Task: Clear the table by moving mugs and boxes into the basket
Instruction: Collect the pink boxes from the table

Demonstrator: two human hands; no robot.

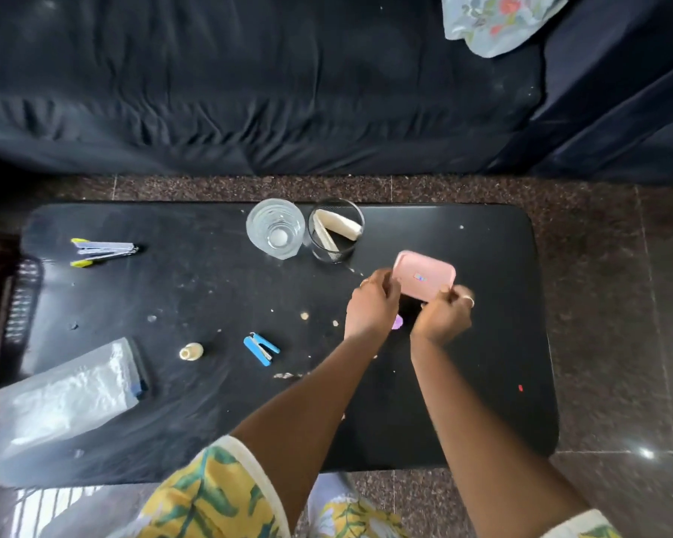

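Head view: both hands meet over the right half of the dark surface (482, 343).
Fingers: left fingers (381, 283) curl on the near-left corner of the pink box (424, 275); right fingers (457, 295) pinch its near-right edge.
Left hand (372, 304), right hand (443, 314): closed on the box, which is tilted and seems raised off the surface.
Handling, judged: small, stiff plastic, probably light; smooth lid may slip, so hold the short ends.
Glass (275, 229): clear, upright, seemingly empty; fragile.
Mesh cup (335, 231): just beside the glass, holding two pale strips.
Basket (20, 300): dark, at the left edge; contents not visible.
Loose items: stapler (102, 252), blue staple remover (261, 349).
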